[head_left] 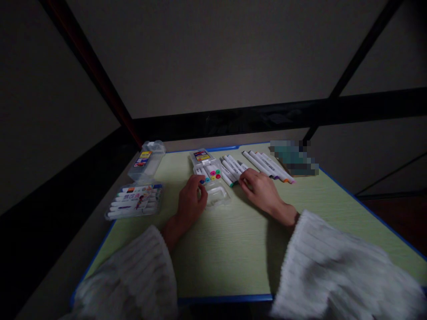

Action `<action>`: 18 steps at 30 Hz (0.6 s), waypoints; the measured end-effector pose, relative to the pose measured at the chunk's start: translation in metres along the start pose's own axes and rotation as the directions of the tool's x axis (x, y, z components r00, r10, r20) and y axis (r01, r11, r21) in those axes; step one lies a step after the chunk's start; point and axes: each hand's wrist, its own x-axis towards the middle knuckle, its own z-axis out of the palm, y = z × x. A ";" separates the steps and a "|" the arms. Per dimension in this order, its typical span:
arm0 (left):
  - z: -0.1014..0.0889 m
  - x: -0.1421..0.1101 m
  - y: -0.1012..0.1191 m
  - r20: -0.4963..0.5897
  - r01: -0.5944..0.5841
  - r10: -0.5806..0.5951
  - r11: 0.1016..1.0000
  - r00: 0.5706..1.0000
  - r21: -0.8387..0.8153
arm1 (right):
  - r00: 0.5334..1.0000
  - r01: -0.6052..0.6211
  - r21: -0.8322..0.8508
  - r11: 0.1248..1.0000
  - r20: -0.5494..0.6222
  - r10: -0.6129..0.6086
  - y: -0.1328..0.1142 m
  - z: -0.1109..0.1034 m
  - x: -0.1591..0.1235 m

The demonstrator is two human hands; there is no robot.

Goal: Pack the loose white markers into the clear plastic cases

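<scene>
My left hand is curled at the left side of a clear plastic marker case, fingers closed on its edge. The case lies open, its lid part toward me, and several white markers with coloured ends stand inside. To the right, my right hand has its fingers bent together at the near end of a white marker. That end is hidden behind the fingers. Beside it, more loose white markers lie in a row, touching one another.
Another row of loose markers lies farther right, near a blurred-out greenish flat item. At the left stand an open clear case and a flat case filled with markers. The pale green table has a blue rim; a wall rises behind.
</scene>
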 end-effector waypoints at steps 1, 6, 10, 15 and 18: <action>0.000 0.000 0.000 0.001 0.000 0.000 1.000 1.000 -0.002 | 1.000 -0.022 -0.008 1.000 0.000 0.022 0.003 0.000 0.001; -0.001 0.000 0.000 -0.001 -0.012 0.012 1.000 1.000 0.012 | 0.994 -0.107 -0.077 0.991 -0.009 0.106 0.021 0.001 0.004; -0.001 -0.001 -0.001 0.000 -0.023 0.023 1.000 1.000 0.015 | 0.985 -0.173 -0.145 0.974 -0.025 0.171 0.033 0.000 0.005; -0.001 -0.002 -0.002 -0.001 -0.032 0.032 0.999 0.999 0.014 | 0.962 -0.271 -0.214 0.938 -0.049 0.267 0.042 -0.006 0.004; -0.001 -0.002 -0.002 -0.005 -0.031 0.031 0.999 0.999 0.014 | 0.946 -0.324 -0.234 0.917 -0.058 0.319 0.047 -0.009 0.004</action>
